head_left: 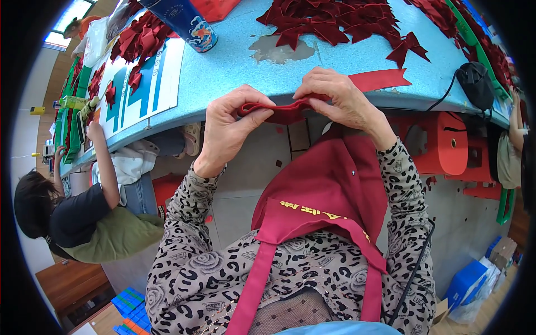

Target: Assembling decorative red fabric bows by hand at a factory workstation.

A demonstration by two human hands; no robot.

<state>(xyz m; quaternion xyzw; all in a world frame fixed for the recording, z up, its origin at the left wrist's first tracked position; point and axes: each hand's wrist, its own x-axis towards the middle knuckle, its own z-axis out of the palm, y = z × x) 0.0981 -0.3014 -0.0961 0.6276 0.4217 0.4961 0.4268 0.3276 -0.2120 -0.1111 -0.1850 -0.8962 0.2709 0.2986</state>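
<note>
Blue worktable (pixel 234 67) edge — dark red velvet ribbon strip (pixel 282 111), folded flat, pinched between left hand (pixel 226 131) and right hand (pixel 340 100) — each grip closed on it.

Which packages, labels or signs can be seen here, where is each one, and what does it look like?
Tall can: far edge of the blue table, dark blue with an orange-and-white picture.
Flat sign: on the table's left part, white with large blue figures.
Printed line: on the red apron, yellow characters.
Blue box: on the floor, lower right.
</note>
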